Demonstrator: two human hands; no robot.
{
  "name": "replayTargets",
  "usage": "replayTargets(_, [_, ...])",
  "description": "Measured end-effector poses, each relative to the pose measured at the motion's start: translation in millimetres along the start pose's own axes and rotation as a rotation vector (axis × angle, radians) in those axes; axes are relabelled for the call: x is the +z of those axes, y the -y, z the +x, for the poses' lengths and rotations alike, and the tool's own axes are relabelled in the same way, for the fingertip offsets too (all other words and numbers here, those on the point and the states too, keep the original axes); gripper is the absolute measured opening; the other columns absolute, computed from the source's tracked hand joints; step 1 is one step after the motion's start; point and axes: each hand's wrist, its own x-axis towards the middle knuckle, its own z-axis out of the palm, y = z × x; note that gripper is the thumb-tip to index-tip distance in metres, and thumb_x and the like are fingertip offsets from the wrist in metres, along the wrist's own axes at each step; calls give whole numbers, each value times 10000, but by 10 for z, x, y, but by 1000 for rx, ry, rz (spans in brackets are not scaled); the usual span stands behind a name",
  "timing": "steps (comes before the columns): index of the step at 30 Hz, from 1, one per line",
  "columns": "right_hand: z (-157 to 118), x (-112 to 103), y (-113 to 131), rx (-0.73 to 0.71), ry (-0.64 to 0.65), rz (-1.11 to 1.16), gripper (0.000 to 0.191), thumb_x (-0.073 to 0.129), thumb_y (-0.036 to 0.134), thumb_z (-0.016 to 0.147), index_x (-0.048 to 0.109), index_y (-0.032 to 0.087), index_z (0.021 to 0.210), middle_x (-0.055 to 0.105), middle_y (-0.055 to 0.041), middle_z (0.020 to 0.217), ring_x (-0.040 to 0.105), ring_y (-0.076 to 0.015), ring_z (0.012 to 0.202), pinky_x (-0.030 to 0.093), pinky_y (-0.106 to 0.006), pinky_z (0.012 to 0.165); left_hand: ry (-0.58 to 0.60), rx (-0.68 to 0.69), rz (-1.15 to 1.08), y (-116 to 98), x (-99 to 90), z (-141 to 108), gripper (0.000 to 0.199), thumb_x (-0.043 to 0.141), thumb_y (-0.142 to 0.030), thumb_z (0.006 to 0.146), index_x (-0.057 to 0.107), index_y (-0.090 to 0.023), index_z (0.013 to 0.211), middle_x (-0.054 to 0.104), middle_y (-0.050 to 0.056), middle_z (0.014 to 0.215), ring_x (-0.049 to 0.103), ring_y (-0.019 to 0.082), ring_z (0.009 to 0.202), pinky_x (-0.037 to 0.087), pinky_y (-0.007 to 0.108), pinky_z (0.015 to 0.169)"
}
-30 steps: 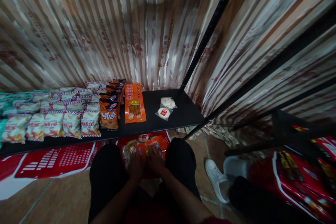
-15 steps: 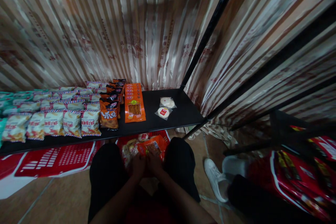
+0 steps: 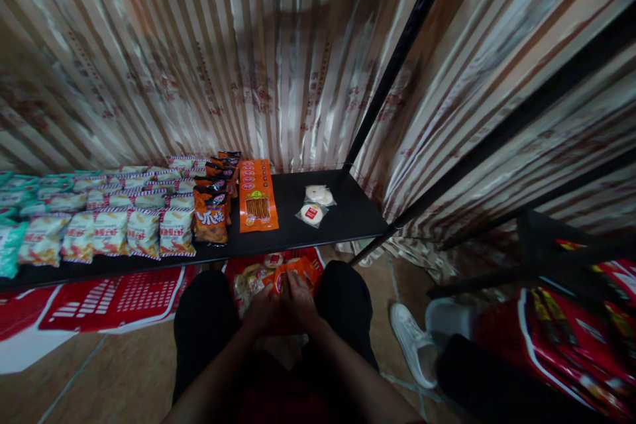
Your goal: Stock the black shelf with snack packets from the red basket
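Note:
Between my knees is a red basket (image 3: 320, 253) with round wrapped items (image 3: 248, 281) at its left side. Over it, my left hand (image 3: 264, 305) and my right hand (image 3: 299, 297) are close together at an orange packet (image 3: 311, 269). The fingers of my right hand lie over the packet, and those of my left are closed at its left edge. On the black shelf (image 3: 293, 235) above lie a stack of long orange packets (image 3: 257, 195) and a few clear-wrapped round white items (image 3: 312, 213).
Rows of white snack bags (image 3: 110, 232), brown-orange bags (image 3: 210, 218) and green bags (image 3: 10, 248) fill the shelf's left part. Black frame poles (image 3: 397, 66) rise at the right. A person's white shoe (image 3: 411, 343) is near red packages (image 3: 571, 338). A striped curtain hangs behind.
My hands have shifted at the orange packet, and its bright part between them looks more folded. The view has moved slightly, so the shelf items appear a little farther right.

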Motion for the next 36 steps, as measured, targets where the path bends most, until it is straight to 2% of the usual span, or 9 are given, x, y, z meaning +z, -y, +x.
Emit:
replayTargets(4, [70,-173,-24,-75,46,3,773,559,190,677,292,121,1399,344,-128,1439,293,-259,1328,218,-411,1091,84,94,-158,-23,-173,24,311,372,-197,758,611,-167,956,672,45,996,586,170,942,442,293,868])
replayTargets(6, [88,-235,-22,-122,65,32,810,587,192,652,283,129,1400,324,-122,1450,255,-249,1344,203,-415,1094,111,108,-243,-25,-226,38,326,378,-208,740,626,-169,949,675,41,1005,587,177,952,451,293,864])
replayTargets(13, [96,-304,32,-52,8,89,621,689,267,651,493,158,1230,552,-134,1236,464,-280,1188,297,-411,1028,104,35,-497,2,-342,101,298,440,-259,645,650,-163,833,683,39,804,612,189,774,479,290,703])
replayTargets(18, [109,-377,55,-36,-27,159,526,719,302,639,543,145,1109,614,-138,1097,549,-275,1057,389,-381,926,54,-19,-614,-26,-452,137,200,518,-315,592,633,-181,684,644,7,681,578,169,647,444,275,614])
replayTargets(21, [114,-445,73,-29,-33,246,453,714,311,644,573,176,1053,643,-91,1017,588,-241,969,422,-331,857,25,-36,-664,-78,-533,126,171,590,-347,570,603,-183,614,612,-14,617,556,152,595,416,254,569])
replayTargets(25, [137,-499,87,-79,-15,397,203,679,378,671,644,198,759,650,-31,859,600,-193,804,437,-278,737,5,-48,-728,-169,-643,92,258,696,-384,531,565,-167,582,559,-39,535,507,111,507,369,218,511])
replayTargets(28, [165,-514,88,-118,-11,582,270,650,445,678,626,183,616,629,-15,756,577,-168,716,436,-261,674,-14,-45,-788,-223,-710,74,315,729,-415,539,552,-160,595,563,-42,537,512,98,502,375,205,511])
replayTargets(32, [177,-534,123,-76,17,855,330,694,498,613,649,173,642,638,-10,712,576,-169,677,444,-275,654,-37,-45,-871,-263,-755,54,364,734,-462,561,584,-163,705,638,-11,651,599,142,598,458,250,591])
replayTargets(36, [155,-568,221,62,69,1132,418,734,540,538,669,161,699,654,-14,666,591,-174,620,455,-294,619,-34,-63,-925,-287,-709,31,469,773,-433,535,627,-144,875,695,58,792,652,198,713,503,315,684])
